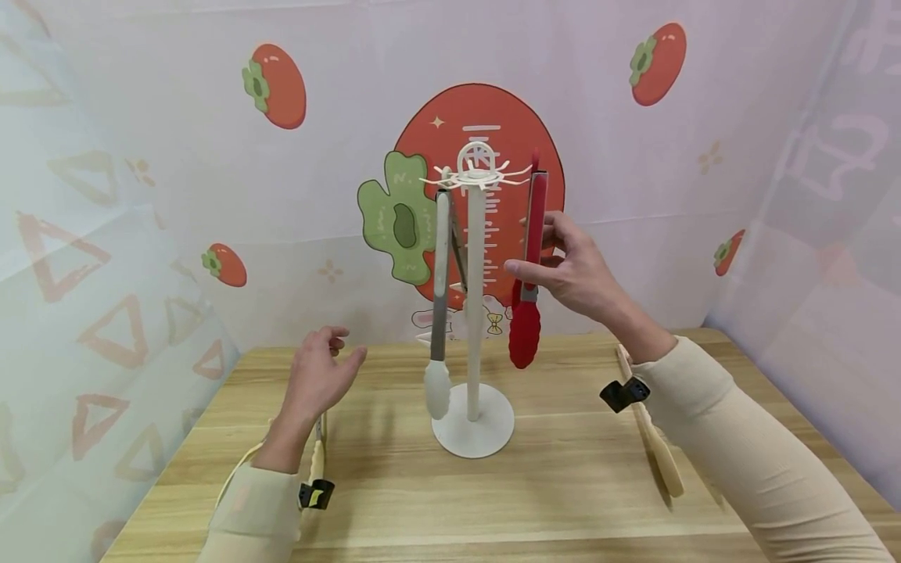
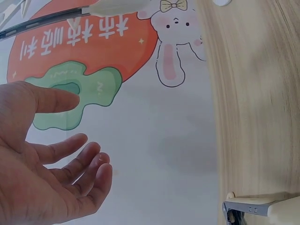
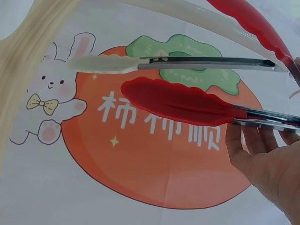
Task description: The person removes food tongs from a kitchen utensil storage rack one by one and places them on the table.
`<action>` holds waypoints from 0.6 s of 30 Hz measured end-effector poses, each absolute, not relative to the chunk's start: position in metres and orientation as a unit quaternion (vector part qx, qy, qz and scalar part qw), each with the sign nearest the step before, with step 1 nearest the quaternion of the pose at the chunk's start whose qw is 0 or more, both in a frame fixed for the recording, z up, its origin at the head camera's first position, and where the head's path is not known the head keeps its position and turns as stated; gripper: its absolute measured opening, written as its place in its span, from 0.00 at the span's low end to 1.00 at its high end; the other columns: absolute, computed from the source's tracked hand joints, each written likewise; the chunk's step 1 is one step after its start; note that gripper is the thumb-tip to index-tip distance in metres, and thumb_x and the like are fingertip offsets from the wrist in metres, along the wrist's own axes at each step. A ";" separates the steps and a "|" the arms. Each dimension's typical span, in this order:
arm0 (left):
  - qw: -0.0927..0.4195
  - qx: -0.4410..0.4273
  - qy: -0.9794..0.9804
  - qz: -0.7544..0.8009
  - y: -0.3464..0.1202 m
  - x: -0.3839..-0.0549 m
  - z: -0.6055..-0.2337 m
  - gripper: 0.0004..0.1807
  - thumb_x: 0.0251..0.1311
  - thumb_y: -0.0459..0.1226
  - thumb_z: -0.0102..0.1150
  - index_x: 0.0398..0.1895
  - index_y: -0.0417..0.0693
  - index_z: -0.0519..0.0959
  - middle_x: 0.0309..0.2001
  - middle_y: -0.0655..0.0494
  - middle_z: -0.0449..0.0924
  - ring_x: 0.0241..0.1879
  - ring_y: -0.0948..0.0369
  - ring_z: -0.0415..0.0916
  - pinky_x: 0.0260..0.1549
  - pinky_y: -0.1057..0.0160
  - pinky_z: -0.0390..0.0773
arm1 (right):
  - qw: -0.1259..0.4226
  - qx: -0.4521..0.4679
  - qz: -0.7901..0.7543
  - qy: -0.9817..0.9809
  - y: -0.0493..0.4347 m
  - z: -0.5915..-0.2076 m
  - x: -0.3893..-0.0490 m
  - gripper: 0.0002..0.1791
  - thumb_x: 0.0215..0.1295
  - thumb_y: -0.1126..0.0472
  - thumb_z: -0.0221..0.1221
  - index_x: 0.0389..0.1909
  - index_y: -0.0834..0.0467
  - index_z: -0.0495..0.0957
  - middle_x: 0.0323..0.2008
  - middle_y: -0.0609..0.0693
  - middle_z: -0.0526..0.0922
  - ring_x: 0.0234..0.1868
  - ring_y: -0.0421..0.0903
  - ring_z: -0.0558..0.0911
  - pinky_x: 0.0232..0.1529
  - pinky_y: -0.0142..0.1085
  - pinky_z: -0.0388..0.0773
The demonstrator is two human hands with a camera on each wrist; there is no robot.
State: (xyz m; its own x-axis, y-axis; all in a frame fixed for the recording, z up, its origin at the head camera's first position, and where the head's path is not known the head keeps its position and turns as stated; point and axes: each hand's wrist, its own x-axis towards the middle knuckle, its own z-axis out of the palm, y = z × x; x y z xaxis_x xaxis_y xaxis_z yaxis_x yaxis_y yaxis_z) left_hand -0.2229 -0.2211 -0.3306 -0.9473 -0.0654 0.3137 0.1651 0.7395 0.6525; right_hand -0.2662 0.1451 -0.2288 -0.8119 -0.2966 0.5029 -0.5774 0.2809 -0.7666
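My right hand point(image 1: 573, 270) holds the red-tipped tongs point(image 1: 536, 227) by their handle, thumb in front and fingers behind. The top loop of these tongs is beside a hook at the right of the white stand point(image 1: 473, 313); whether it hangs there I cannot tell. In the right wrist view the red scalloped tips point(image 3: 178, 101) stand apart. White-tipped tongs point(image 1: 440, 274) hang on the stand's left side, their arms spread. My left hand point(image 1: 320, 371) hovers left of the stand, fingers loosely bent and palm bare in the left wrist view, touching nothing.
Cream-coloured tongs point(image 1: 317, 461) lie on the wooden table point(image 1: 394, 500) beneath the left forearm. On the right, a long pale wooden utensil point(image 1: 658, 450) lies beside the right sleeve, partly covered. A printed cloth point(image 1: 338, 102) hangs behind and at the sides.
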 end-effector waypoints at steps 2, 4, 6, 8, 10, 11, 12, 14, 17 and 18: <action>0.159 -0.030 -0.919 -0.360 -0.220 -0.223 -0.330 0.26 0.69 0.43 0.59 0.62 0.32 0.73 0.52 0.36 0.74 0.54 0.40 0.72 0.50 0.42 0.73 | 0.141 0.279 0.532 -0.787 0.147 -0.228 -0.266 0.31 0.65 0.61 0.67 0.65 0.61 0.65 0.48 0.57 0.75 0.48 0.54 0.78 0.43 0.35 0.83; 0.159 -0.031 -0.919 -0.359 -0.220 -0.223 -0.330 0.26 0.69 0.42 0.59 0.62 0.32 0.73 0.52 0.36 0.74 0.54 0.40 0.72 0.50 0.41 0.73 | 0.150 0.281 0.532 -0.785 0.149 -0.226 -0.266 0.30 0.65 0.61 0.67 0.64 0.60 0.65 0.47 0.56 0.75 0.48 0.53 0.77 0.43 0.35 0.83; 0.160 -0.033 -0.918 -0.361 -0.220 -0.224 -0.329 0.26 0.69 0.42 0.60 0.62 0.32 0.73 0.52 0.36 0.74 0.54 0.40 0.72 0.50 0.42 0.73 | 0.155 0.282 0.530 -0.785 0.151 -0.226 -0.265 0.31 0.65 0.61 0.67 0.65 0.59 0.66 0.47 0.56 0.75 0.48 0.52 0.78 0.44 0.34 0.82; 0.162 -0.034 -0.918 -0.361 -0.219 -0.225 -0.329 0.26 0.69 0.42 0.60 0.62 0.32 0.73 0.52 0.36 0.74 0.55 0.40 0.72 0.51 0.42 0.73 | 0.157 0.284 0.529 -0.784 0.153 -0.225 -0.264 0.31 0.65 0.61 0.68 0.66 0.58 0.66 0.48 0.56 0.76 0.48 0.52 0.78 0.44 0.34 0.82; 0.165 -0.037 -0.916 -0.363 -0.218 -0.226 -0.329 0.26 0.68 0.42 0.60 0.62 0.32 0.73 0.53 0.36 0.74 0.55 0.41 0.72 0.52 0.42 0.73 | 0.156 0.286 0.526 -0.785 0.155 -0.226 -0.263 0.32 0.65 0.61 0.68 0.67 0.58 0.66 0.48 0.55 0.76 0.48 0.52 0.78 0.44 0.34 0.82; 0.167 -0.039 -0.915 -0.365 -0.218 -0.226 -0.329 0.26 0.68 0.42 0.60 0.62 0.33 0.73 0.53 0.36 0.75 0.55 0.41 0.72 0.52 0.43 0.73 | 0.156 0.288 0.525 -0.786 0.156 -0.226 -0.263 0.32 0.65 0.61 0.68 0.67 0.58 0.66 0.48 0.55 0.76 0.48 0.52 0.79 0.44 0.35 0.82; 0.170 -0.041 -0.914 -0.366 -0.217 -0.227 -0.329 0.26 0.68 0.42 0.60 0.62 0.33 0.74 0.53 0.37 0.75 0.54 0.42 0.72 0.52 0.43 0.73 | 0.155 0.289 0.524 -0.786 0.156 -0.227 -0.262 0.32 0.65 0.61 0.68 0.67 0.58 0.67 0.48 0.55 0.76 0.47 0.52 0.79 0.44 0.35 0.83; 0.176 -0.047 -0.911 -0.370 -0.215 -0.228 -0.328 0.26 0.68 0.42 0.61 0.62 0.33 0.74 0.53 0.37 0.75 0.54 0.43 0.72 0.52 0.44 0.74 | 0.154 0.288 0.522 -0.788 0.158 -0.229 -0.261 0.32 0.65 0.61 0.68 0.67 0.58 0.67 0.49 0.56 0.77 0.46 0.52 0.80 0.43 0.36 0.83; 0.188 -0.059 -0.904 -0.379 -0.213 -0.229 -0.328 0.25 0.68 0.41 0.61 0.62 0.33 0.74 0.53 0.37 0.75 0.54 0.43 0.71 0.53 0.45 0.74 | 0.152 0.284 0.518 -0.792 0.160 -0.232 -0.259 0.32 0.65 0.61 0.68 0.68 0.58 0.67 0.50 0.56 0.77 0.46 0.53 0.80 0.42 0.37 0.83; 0.192 -0.064 -0.901 -0.383 -0.212 -0.230 -0.327 0.25 0.69 0.41 0.61 0.62 0.33 0.74 0.53 0.37 0.75 0.54 0.43 0.71 0.53 0.46 0.74 | 0.151 0.282 0.517 -0.794 0.161 -0.233 -0.258 0.32 0.65 0.61 0.68 0.67 0.58 0.67 0.50 0.56 0.77 0.45 0.53 0.80 0.42 0.37 0.83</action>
State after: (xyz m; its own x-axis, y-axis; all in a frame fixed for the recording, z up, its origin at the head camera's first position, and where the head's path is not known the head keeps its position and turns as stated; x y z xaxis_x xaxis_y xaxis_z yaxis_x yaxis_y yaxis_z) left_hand -0.2297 -0.2121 -0.3271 -0.9182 -0.0326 0.3947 0.2615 0.6985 0.6661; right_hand -0.2582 0.1614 -0.2334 -0.7953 -0.2908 0.5319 -0.6040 0.3062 -0.7358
